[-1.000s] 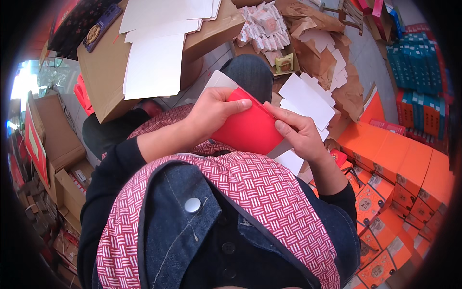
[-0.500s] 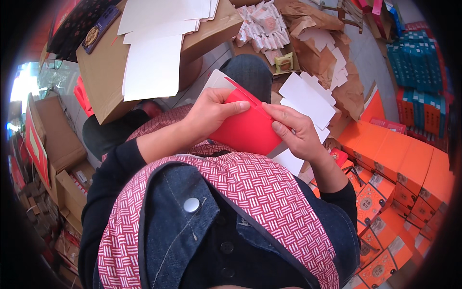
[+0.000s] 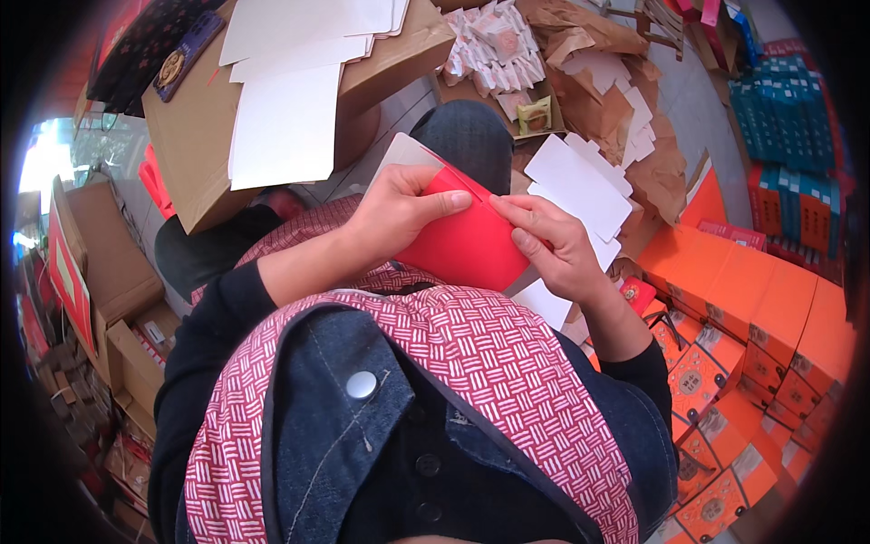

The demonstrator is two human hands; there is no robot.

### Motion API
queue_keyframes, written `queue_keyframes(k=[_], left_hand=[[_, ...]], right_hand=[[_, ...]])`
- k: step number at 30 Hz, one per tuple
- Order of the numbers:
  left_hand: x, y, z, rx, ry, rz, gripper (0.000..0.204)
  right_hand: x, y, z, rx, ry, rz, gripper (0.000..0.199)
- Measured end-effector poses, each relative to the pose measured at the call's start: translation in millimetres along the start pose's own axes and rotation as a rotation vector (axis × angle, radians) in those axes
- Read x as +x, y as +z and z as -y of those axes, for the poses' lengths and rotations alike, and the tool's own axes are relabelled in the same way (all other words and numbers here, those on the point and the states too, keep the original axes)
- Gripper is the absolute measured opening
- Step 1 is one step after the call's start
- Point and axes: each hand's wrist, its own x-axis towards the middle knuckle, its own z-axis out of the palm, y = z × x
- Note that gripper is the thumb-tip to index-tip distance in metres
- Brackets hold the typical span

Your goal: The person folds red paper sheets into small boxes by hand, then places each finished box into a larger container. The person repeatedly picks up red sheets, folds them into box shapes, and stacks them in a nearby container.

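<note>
A: Where is the red card (image 3: 462, 245)?

B: Between the left hand (image 3: 399, 204) and the right hand (image 3: 553, 240), tilted above the apron (image 3: 507, 344). A pale flap (image 3: 399, 154) shows past its upper left.

A: How are they holding it?

B: The left presses its thumb on the red face, its fingers mostly hidden underneath. The right pinches the upper right edge narrowly, thumb and forefinger close together.

A: Which edges matter?

B: The upper one slants down toward the right hand, just beside the knee (image 3: 467, 136). I can't tell if they touch.

A: And room?

B: Leftward, there's a gap before the cardboard box (image 3: 181, 163), with tiled floor (image 3: 403, 113) showing. Rightward it's tighter: white sheets (image 3: 580, 186) lie near the right hand, orange boxes (image 3: 725, 281) farther off.
</note>
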Motion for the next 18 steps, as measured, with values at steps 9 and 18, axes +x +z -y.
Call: queue_keyframes(k=[9, 18], left_hand=[[0.8, -0.3, -0.8, 0.129, -0.031, -0.055, 0.021], [-11.6, -28.1, -72.5, 0.733, 1.0, -0.578, 0.072]], right_hand=[[-2.3, 3.3, 7.0, -0.009, 0.002, 0.032, 0.037], [36.2, -10.3, 28.1, 0.516, -0.147, -0.607, 0.04]])
